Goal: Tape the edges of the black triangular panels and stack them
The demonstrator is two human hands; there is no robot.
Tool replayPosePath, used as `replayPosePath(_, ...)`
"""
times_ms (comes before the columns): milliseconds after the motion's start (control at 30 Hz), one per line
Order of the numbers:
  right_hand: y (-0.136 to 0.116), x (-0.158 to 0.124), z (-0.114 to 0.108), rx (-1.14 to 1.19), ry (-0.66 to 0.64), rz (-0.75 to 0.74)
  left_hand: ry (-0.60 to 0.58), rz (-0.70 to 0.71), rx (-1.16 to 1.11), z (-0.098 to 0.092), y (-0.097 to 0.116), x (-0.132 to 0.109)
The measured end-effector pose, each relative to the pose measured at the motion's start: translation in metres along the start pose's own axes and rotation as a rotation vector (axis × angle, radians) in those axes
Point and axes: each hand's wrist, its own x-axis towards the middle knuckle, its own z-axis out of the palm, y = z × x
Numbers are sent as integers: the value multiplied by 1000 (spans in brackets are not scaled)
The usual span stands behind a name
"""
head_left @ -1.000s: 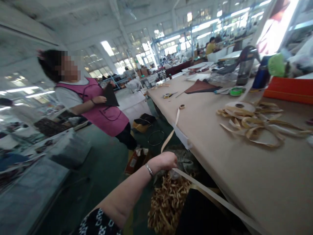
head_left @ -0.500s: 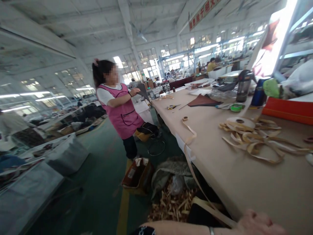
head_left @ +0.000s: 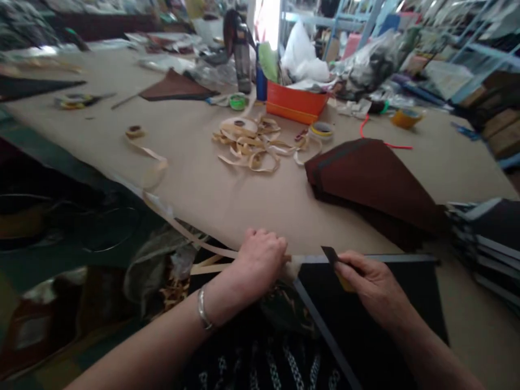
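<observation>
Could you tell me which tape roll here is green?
The small bright green tape roll left of the orange plastic bin; no other roll shares that colour.

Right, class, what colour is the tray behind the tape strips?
Orange; the tray shows best in the head view.

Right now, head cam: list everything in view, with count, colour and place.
table: one, tan, across the middle
loose strips: one pile, tan, table centre
tray: one, orange, behind the pile
green roll: one, green, left of the tray
yellow roll: one, yellow, far right
brown panels: one stack, dark brown, right of the pile
dark sheets: one stack, dark, right edge
long strip: one, tan, from table left over the edge to the left hand
black panel: one, black, near edge
left hand: closed on the long strip, bracelet on the wrist
right hand: grips a small dark blade
</observation>
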Motion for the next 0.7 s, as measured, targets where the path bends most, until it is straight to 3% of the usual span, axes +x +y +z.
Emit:
replayPosePath(100, -6, 7, 14, 149, -61, 109, -58, 35, 4, -5, 2, 3)
replayPosePath(167, -5, 9, 25, 158, -24, 107, -89, 46, 18, -8, 4, 4)
replayPosePath(300, -1, 13, 40, 52, 12, 80, -105, 51, 50, -8, 7, 7)
replayPosePath(533, -9, 22, 45, -197, -25, 72, -95, 93, 32, -5, 5, 8)
replayPosePath(700, 6, 9, 50, -319, 32, -69, -138, 63, 61, -19, 15, -2)
